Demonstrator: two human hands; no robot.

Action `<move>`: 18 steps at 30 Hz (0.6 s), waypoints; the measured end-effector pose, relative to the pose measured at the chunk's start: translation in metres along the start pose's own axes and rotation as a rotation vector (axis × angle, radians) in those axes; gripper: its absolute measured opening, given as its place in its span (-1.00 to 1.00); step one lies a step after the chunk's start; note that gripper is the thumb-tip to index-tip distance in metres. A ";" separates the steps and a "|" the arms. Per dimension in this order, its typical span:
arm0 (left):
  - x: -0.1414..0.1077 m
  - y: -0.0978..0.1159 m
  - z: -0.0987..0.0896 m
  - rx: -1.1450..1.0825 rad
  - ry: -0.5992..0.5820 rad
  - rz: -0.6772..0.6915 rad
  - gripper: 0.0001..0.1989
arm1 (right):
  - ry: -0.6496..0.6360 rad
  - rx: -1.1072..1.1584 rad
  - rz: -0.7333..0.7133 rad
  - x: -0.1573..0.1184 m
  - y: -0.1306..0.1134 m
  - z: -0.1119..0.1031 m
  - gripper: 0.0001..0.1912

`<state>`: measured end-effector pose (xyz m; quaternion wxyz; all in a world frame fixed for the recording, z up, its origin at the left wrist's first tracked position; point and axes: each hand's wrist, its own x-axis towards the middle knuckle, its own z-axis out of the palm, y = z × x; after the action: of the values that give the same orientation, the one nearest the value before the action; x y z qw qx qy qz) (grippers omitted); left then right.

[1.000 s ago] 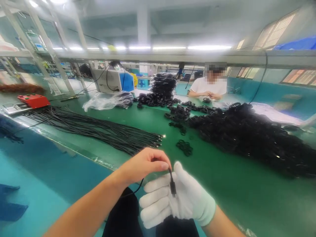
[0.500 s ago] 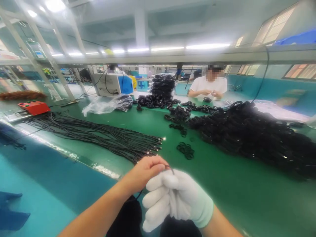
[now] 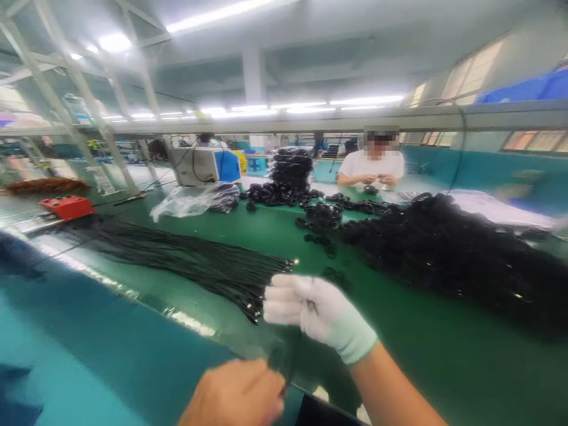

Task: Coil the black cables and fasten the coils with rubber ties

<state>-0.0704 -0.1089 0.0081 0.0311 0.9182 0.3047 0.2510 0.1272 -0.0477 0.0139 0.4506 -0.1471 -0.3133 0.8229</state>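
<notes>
My right hand (image 3: pixel 310 310), in a white glove, is closed over the green table beside the ends of the long black cables (image 3: pixel 190 254). A bit of dark cable shows at its fingers. Lower down, at the table's near edge, my bare left hand (image 3: pixel 239 387) is closed and blurred by motion. A dark, smeared strand of cable (image 3: pixel 288 370) shows by its fingertips and seems to run up toward the glove. A few coiled cables lie partly hidden behind the glove.
A big heap of coiled black cables (image 3: pixel 435 254) covers the table's right side. A red box (image 3: pixel 68 207) stands at the left. Clear plastic (image 3: pixel 190 201) and a bagged stack (image 3: pixel 290 168) lie farther back. Across the table sits a person (image 3: pixel 373 165) in white.
My left hand has moved down and away from the glove. My gloved hand has risen slightly toward the cable ends. The view has tilted up a little.
</notes>
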 end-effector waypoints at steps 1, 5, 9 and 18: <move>0.010 -0.001 -0.016 -0.026 0.029 -0.041 -0.70 | -0.065 -0.040 0.075 0.001 0.009 0.000 -0.66; 0.046 -0.015 -0.063 -0.174 -0.103 -0.269 -0.89 | -0.318 -0.069 0.302 -0.005 0.032 0.005 -0.50; 0.062 -0.029 -0.067 -0.344 -0.144 -0.324 -0.93 | -0.330 -0.034 0.353 -0.011 0.038 0.013 -0.50; 0.035 -0.040 0.014 -0.961 -0.111 -0.607 -0.76 | -0.235 0.214 0.150 -0.013 0.027 0.033 -0.69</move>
<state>-0.0616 -0.0546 0.0033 0.5320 0.6840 0.4043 0.2926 0.0991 -0.0817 0.0207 0.3613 -0.0241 -0.2626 0.8944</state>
